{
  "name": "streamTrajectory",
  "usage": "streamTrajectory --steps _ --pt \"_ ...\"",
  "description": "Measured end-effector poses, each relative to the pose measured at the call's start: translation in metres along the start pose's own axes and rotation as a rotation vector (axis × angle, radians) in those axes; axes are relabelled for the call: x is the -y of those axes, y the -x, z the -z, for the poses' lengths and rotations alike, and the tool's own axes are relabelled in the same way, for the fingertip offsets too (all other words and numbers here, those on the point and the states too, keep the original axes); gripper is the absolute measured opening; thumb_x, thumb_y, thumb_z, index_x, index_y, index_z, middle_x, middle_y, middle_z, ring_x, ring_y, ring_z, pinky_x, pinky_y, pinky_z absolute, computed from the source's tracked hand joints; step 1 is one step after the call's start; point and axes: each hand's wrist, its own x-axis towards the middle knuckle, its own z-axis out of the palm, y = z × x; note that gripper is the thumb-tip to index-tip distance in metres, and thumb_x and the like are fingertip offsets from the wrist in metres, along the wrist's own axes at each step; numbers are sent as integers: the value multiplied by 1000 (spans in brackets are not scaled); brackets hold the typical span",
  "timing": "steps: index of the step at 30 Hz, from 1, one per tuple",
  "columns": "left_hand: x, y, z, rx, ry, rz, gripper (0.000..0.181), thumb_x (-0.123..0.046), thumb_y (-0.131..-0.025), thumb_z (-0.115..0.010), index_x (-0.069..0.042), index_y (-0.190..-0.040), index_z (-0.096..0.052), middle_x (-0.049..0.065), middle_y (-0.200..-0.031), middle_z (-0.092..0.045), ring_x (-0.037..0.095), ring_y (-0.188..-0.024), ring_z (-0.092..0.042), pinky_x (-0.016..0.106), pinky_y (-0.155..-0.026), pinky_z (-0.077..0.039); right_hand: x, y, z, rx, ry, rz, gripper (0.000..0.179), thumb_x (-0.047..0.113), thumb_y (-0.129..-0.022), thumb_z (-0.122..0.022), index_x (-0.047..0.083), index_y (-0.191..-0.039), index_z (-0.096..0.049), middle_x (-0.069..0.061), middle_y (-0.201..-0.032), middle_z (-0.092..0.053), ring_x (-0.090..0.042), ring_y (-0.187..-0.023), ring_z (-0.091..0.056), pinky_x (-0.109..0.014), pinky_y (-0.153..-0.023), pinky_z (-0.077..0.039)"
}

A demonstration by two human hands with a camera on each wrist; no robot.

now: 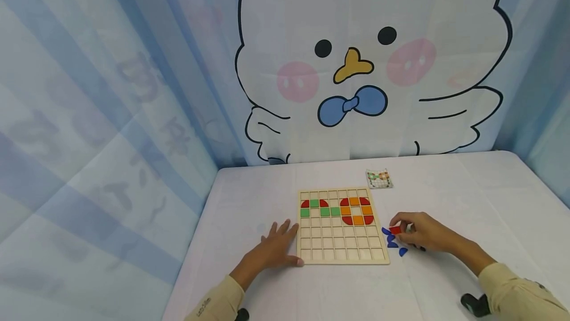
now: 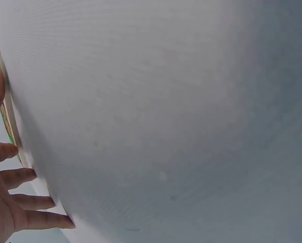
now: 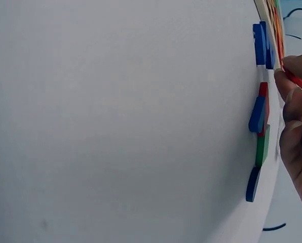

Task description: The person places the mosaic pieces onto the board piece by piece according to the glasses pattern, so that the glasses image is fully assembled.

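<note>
A red piece is pinched by the right hand beside the board touched by the spread left hand; likely light and rigid, it is best gripped by its edges

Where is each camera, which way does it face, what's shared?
Head: on the head, forward and down at the board and printed backdrop; left hand, right hand and both sleeves show.
Left wrist: on that wrist, toward white tabletop and the board's edge; left hand shows.
Right wrist: on that wrist, toward tabletop and loose blue pieces; right hand shows.
Head and right wrist share the pinched red piece.
</note>
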Motion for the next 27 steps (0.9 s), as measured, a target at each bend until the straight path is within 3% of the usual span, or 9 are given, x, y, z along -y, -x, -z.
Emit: streamTrajectory --steps 5,12,21,27 --pt "0 1 2 -1 1 -4 101 -53 -75 -83 -21 -158 -34 11 -166 -26 49 -151 -19 75 -107 -30 10 -6 0 -26 -27 -10 26 13 -89 -73 11 -114 -65 -1 -89 -60 -14 -62 -56 -25 -55 -53" --pt "0 4 4 3 13 -3 101 -53 -75 -83 -21 -158 -35 11 -166 -26 49 -151 -19 75 -108 -31 26 -23 -6 -68 -19 80 24 13 -92 -70 11 -116 -69 -1 -92 -61 -10 -64 -52 -21 -53 -48" --pt "2 2 2 2 5 -7 102 -56 -75 -81 -21 -158 -34 10 -167 -25 49 -151 -19 74 -108 -31 54 -54 -24 -49 -108 189 22 12 -92 -71 6 -113 -67 -1 -90 -62 -8 -73 -54 -21 -60 -49" --pt "1 2 2 0 -1 -9 102 -56 -75 -81 -21 -158 -33 10 -167 -25 49 -151 -19 74 -108 -31 71 -76 -39 -17 -169 230 24 11 -90 -73 3 -112 -69 -2 -88 -64 -5 -65 -55 -21 -57 -49"
